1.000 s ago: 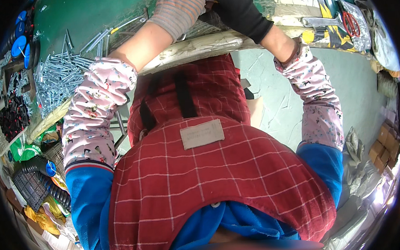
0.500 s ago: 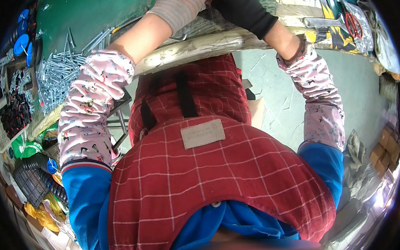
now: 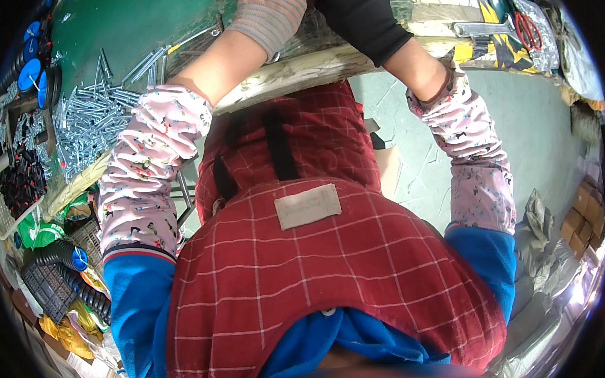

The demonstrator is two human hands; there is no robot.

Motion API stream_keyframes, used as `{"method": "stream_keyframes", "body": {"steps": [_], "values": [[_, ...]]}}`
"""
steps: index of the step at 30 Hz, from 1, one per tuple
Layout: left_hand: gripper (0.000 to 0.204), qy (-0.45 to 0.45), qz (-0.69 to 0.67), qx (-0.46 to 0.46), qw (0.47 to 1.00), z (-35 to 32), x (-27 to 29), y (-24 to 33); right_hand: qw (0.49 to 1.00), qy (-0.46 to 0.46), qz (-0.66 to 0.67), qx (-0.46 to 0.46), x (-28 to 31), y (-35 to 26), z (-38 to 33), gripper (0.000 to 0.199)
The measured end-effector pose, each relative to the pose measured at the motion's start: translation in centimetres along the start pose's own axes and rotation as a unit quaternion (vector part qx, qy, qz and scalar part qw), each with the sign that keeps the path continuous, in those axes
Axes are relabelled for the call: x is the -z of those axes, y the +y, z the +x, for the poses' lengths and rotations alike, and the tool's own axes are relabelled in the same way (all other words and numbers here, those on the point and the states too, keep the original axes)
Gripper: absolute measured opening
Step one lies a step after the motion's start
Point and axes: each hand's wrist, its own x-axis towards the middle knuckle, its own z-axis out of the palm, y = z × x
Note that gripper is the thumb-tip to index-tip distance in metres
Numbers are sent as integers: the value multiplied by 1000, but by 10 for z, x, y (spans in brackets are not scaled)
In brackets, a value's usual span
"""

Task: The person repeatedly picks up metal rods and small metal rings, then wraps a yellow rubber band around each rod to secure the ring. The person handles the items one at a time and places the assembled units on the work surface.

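Note:
My left hand (image 3: 272, 13), in a grey striped glove, reaches over the workbench's near edge at the top of the view. Close beside it on the right is my right hand (image 3: 361, 16), in a black glove. The fingers of both hands run out past the upper rim, so whatever they touch or hold is hidden. A thin metal tool with a ring end (image 3: 205, 35) lies on the bench just left of my left hand. Further left, a heap of long silver bolts (image 3: 92, 124) spreads over the green bench top (image 3: 130, 24).
At the right end of the bench lie a metal wrench (image 3: 479, 29) and a red-handled cutting tool (image 3: 528, 32). Black coils with blue discs (image 3: 30, 72) and a tray of small black parts (image 3: 21, 177) stand at the left. Cardboard boxes (image 3: 583, 224) are stacked at the right.
My right hand and forearm have shifted slightly left. My left forearm has come a little to the right, and the hands stay side by side.

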Motion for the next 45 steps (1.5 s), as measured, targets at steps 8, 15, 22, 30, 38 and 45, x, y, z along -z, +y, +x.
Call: {"method": "stream_keyframes", "body": {"steps": [8, 15, 22, 30, 38, 45], "values": [[20, 36, -61, 51, 996, 6, -27, 10, 976, -51, 168, -129, -7, 2, -7, 10], [11, 162, 2, -49, 986, -1, -58, 1, 963, 5, 257, -76, -6, 3, -7, 24], [11, 40, -41, 0, 998, -3, -38, 14, 978, -88, 166, -87, -15, 13, -27, 29], [29, 36, -98, 49, 993, 3, -9, 9, 990, 32, 139, -15, -30, 19, -29, 28], [67, 51, -195, 45, 978, -8, -22, 7, 987, 57, 146, 24, -27, 20, -33, 29], [54, 96, -255, 67, 960, -14, -26, 7, 985, 52, 155, 63, -26, 22, -29, 22]]}}
